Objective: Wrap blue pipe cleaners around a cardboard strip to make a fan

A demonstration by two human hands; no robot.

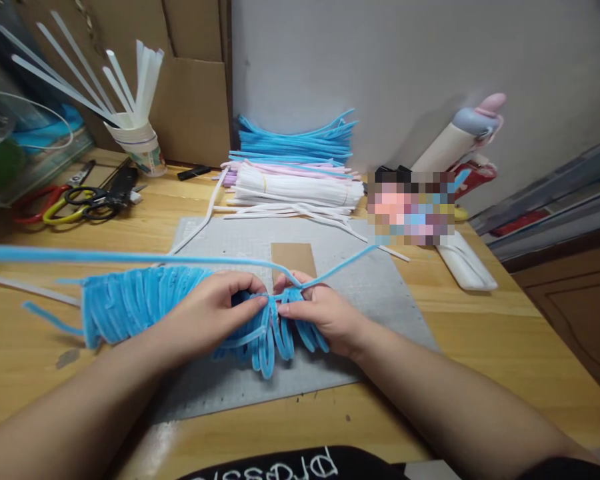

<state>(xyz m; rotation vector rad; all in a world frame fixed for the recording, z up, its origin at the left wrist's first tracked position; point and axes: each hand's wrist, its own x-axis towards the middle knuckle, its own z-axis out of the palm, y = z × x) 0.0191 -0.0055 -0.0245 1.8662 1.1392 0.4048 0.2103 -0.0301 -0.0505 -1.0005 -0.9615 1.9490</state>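
Bent blue pipe cleaners [267, 357] form a row of narrow loops between my hands, low over a grey cutting mat [380, 347]. My left hand [215, 303] pinches the loops from the left, thumb against fingers. From the right, my right hand [333, 320] grips the same work, its thumb tip close to the left one. A thick ribbed blue pipe-cleaner piece [130, 300] extends leftward, partly behind my left forearm. One long blue stem [105, 255] runs from near my right fingers past the left edge; another end slants up to the right. Fingers hide the exact joins.
Behind the mat lie bundles of blue stems [295, 141] and white stems [295, 187]. A brown card [293, 259] rests on the mat. Scissors [55, 207] and a cup of white sticks [143, 150] stand left; a bottle [437, 147] leans right.
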